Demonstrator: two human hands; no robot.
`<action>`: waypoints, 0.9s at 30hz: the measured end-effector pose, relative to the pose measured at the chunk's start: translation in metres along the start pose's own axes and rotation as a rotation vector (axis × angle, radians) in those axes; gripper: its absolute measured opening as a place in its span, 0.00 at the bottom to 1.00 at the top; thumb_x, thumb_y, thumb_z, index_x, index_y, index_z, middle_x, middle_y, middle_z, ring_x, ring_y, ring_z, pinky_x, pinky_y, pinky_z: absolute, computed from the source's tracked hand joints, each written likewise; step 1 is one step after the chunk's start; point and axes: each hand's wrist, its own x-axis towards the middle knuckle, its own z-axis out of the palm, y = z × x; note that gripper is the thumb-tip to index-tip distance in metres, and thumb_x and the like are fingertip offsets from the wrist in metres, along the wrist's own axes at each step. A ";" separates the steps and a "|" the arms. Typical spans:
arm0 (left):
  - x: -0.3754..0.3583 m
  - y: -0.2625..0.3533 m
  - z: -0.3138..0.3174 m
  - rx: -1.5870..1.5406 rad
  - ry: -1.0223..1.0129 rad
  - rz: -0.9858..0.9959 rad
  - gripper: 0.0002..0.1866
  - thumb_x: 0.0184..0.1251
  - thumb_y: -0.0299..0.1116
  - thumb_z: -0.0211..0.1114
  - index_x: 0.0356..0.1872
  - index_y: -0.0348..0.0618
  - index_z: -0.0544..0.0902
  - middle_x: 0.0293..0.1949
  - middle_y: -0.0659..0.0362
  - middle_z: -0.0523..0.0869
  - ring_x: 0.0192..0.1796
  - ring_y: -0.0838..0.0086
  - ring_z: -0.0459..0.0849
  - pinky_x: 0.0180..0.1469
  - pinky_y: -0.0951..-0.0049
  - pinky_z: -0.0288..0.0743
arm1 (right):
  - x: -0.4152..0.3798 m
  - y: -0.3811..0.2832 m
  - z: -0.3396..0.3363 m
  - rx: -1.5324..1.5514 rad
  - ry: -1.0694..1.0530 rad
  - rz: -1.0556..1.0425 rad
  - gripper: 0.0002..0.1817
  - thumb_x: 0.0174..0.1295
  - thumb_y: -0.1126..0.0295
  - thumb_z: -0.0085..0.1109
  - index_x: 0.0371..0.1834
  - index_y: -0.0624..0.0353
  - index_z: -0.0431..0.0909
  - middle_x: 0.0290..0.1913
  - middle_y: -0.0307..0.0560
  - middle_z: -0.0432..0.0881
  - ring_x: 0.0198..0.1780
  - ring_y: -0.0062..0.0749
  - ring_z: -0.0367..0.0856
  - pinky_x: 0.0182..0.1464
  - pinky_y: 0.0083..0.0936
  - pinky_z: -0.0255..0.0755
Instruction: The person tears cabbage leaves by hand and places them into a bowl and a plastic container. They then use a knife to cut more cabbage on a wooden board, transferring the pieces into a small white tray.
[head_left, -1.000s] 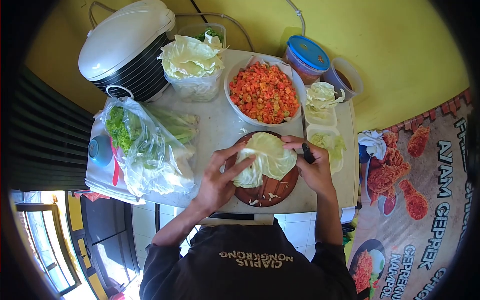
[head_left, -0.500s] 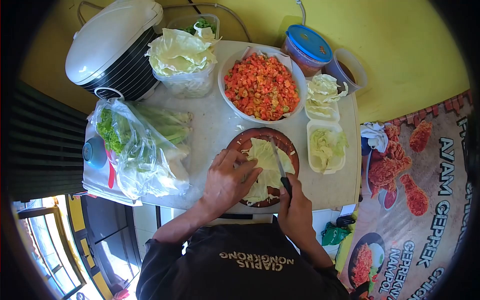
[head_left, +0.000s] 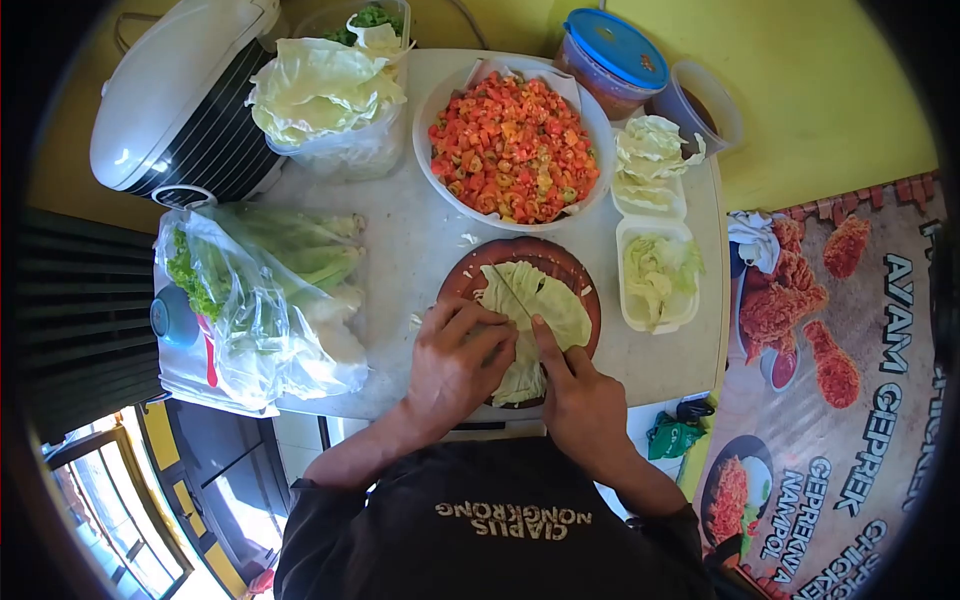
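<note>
Pale green cabbage leaves lie on a round brown cutting board at the table's front edge. My left hand, fingers bent together, presses the leaves down on the left side of the board. My right hand is closed around a knife, its handle mostly hidden in the grip and the index finger stretched along the top of the blade. The knife's blade slants up and left across the leaves, close to my left fingertips. Small cabbage scraps lie on the board's rim.
Behind the board stands a white bowl of chopped red chillies. Foam boxes with cabbage are on the right. A plastic bag of greens, a rice cooker and a tub of cabbage leaves are left. A blue-lidded tub stands behind.
The knife has swung from nearly upright at the right side to a leftward slant across the leaves, nearer my left hand. My right index finger now lies along the blade. The view has shifted slightly.
</note>
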 end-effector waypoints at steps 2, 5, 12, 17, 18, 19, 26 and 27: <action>-0.001 0.001 0.001 0.008 0.021 -0.009 0.08 0.48 0.22 0.76 0.31 0.44 0.89 0.36 0.63 0.86 0.44 0.64 0.81 0.46 0.65 0.78 | -0.009 0.007 -0.001 0.021 0.044 -0.047 0.44 0.52 0.79 0.60 0.78 0.49 0.62 0.35 0.48 0.77 0.23 0.44 0.81 0.25 0.38 0.77; -0.002 -0.001 0.001 0.003 0.021 -0.017 0.08 0.48 0.22 0.76 0.31 0.44 0.88 0.35 0.62 0.86 0.43 0.65 0.81 0.46 0.66 0.78 | -0.030 0.013 -0.007 -0.020 0.014 -0.027 0.43 0.52 0.80 0.59 0.77 0.49 0.64 0.32 0.47 0.75 0.22 0.42 0.79 0.23 0.37 0.75; -0.001 -0.001 0.002 0.016 0.042 0.031 0.09 0.46 0.22 0.75 0.31 0.43 0.88 0.36 0.62 0.86 0.41 0.65 0.83 0.44 0.65 0.79 | -0.092 0.028 -0.011 -0.038 -0.003 0.029 0.39 0.50 0.80 0.60 0.72 0.50 0.72 0.29 0.44 0.73 0.19 0.35 0.74 0.20 0.33 0.71; -0.006 -0.005 -0.003 0.045 -0.018 0.047 0.13 0.50 0.26 0.78 0.39 0.43 0.88 0.40 0.60 0.87 0.45 0.62 0.82 0.48 0.63 0.78 | -0.108 0.038 -0.010 -0.038 0.003 0.046 0.37 0.51 0.79 0.62 0.70 0.51 0.74 0.26 0.41 0.72 0.19 0.33 0.74 0.19 0.32 0.67; -0.007 -0.006 -0.010 0.048 -0.015 0.055 0.13 0.50 0.26 0.78 0.39 0.43 0.88 0.40 0.60 0.87 0.45 0.62 0.82 0.48 0.63 0.78 | -0.109 0.041 -0.008 -0.037 0.012 0.045 0.37 0.51 0.79 0.62 0.70 0.51 0.74 0.26 0.41 0.72 0.19 0.33 0.74 0.19 0.32 0.67; -0.009 -0.006 -0.021 0.040 -0.102 0.060 0.18 0.51 0.28 0.78 0.45 0.43 0.87 0.46 0.58 0.86 0.50 0.60 0.82 0.53 0.63 0.78 | -0.108 0.044 -0.006 -0.016 0.044 0.036 0.36 0.52 0.79 0.62 0.70 0.52 0.74 0.26 0.41 0.73 0.19 0.33 0.74 0.19 0.32 0.67; -0.033 -0.022 -0.060 0.118 -0.524 0.252 0.33 0.54 0.35 0.75 0.65 0.51 0.78 0.69 0.51 0.72 0.71 0.54 0.71 0.69 0.57 0.73 | -0.098 0.052 -0.005 0.092 0.132 0.007 0.33 0.56 0.79 0.61 0.70 0.50 0.74 0.26 0.41 0.75 0.20 0.34 0.76 0.19 0.32 0.67; -0.033 -0.022 -0.060 0.123 -0.518 0.255 0.33 0.54 0.35 0.75 0.65 0.51 0.78 0.69 0.51 0.72 0.71 0.54 0.71 0.69 0.57 0.73 | -0.089 0.049 -0.004 0.129 0.154 -0.003 0.34 0.57 0.79 0.60 0.71 0.50 0.72 0.27 0.43 0.75 0.21 0.37 0.77 0.21 0.34 0.71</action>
